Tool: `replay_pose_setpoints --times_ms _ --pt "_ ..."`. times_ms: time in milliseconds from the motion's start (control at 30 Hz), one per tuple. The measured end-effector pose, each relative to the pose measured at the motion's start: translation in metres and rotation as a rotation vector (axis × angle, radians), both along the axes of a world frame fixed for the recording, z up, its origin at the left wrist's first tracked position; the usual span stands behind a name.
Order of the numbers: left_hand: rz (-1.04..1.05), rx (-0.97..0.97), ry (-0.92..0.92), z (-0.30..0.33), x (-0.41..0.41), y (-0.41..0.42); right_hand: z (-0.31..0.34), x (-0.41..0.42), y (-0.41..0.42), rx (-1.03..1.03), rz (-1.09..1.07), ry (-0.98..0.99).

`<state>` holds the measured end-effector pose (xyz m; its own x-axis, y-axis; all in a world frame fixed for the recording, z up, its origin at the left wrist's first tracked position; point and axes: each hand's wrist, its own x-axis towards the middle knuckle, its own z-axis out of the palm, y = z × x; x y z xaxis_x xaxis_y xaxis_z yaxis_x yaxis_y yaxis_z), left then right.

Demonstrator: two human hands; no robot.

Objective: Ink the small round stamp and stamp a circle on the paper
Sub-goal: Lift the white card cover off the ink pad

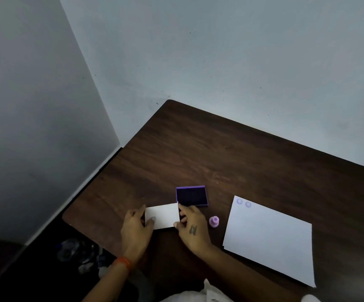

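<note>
A small pink round stamp (214,221) stands upright on the dark wooden table (220,160), between my right hand and the paper. The white paper (270,240) lies at the right and carries two faint purple circle prints near its far left corner. An open purple ink pad (191,195) with a dark inked surface sits just beyond my hands. Both hands hold a white rectangular lid (162,215) flat near the table: my left hand (136,227) grips its left edge and my right hand (193,225) its right edge.
The table stands in a corner, with pale walls to the left and behind. Its left edge runs diagonally close to my left hand. Dark, unclear items lie on the floor at the lower left. An orange band circles my left wrist.
</note>
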<state>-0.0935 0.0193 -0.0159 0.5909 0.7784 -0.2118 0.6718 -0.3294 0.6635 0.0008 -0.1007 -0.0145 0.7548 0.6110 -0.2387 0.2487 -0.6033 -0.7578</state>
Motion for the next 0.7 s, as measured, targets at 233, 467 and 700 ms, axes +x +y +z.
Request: replay_pose_setpoints --times_ms 233,467,700 --pt "-0.044 0.031 0.058 -0.0048 -0.0049 -0.0012 -0.0074 -0.0031 -0.0023 -0.029 0.042 -0.002" --pt "-0.026 0.034 0.038 -0.0058 -0.0069 -0.0017 -0.0075 -0.0022 -0.0029 -0.005 0.062 -0.020" --pt "0.005 0.038 0.067 -0.0093 -0.0094 -0.0037 -0.0093 0.0021 -0.0014 -0.018 0.109 -0.027"
